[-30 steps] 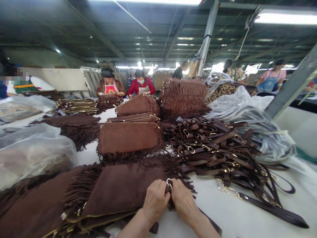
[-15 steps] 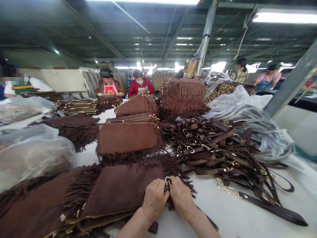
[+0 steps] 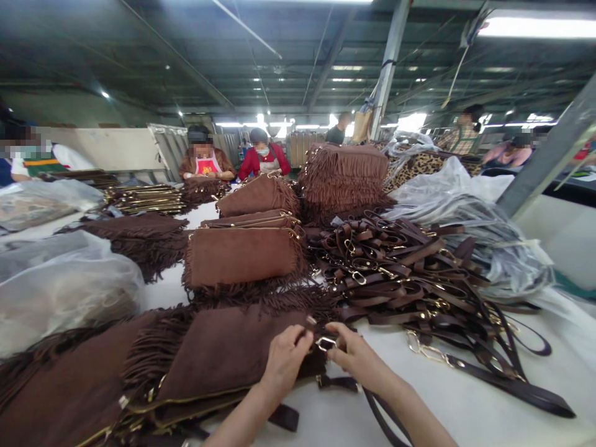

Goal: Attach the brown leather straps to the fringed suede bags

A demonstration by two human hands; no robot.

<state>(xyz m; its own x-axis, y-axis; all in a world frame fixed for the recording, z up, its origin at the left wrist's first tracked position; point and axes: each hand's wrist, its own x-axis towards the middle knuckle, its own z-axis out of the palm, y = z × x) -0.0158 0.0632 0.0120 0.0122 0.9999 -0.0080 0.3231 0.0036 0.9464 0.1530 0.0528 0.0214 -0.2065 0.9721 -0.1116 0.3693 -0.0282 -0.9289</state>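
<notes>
A brown suede fringed bag [image 3: 223, 354] lies flat on the white table [image 3: 447, 403] in front of me. My left hand [image 3: 286, 360] pinches the bag's right corner, fingers closed on it. My right hand [image 3: 356, 357] pinches a metal strap clasp [image 3: 326, 343] right beside that corner. A dark brown strap [image 3: 377, 410] runs from the clasp down under my right forearm.
A heap of brown straps with metal clasps [image 3: 410, 279] lies to the right. Stacks of fringed bags [image 3: 244, 254] stand behind, with plastic-wrapped bundles [image 3: 60, 292] on the left and clear bags [image 3: 470, 217] on the right. Other people [image 3: 263, 158] work at the far end.
My hands have shifted from pressed together over the corner to slightly apart. The clasp now shows between them, and the strap trails toward me.
</notes>
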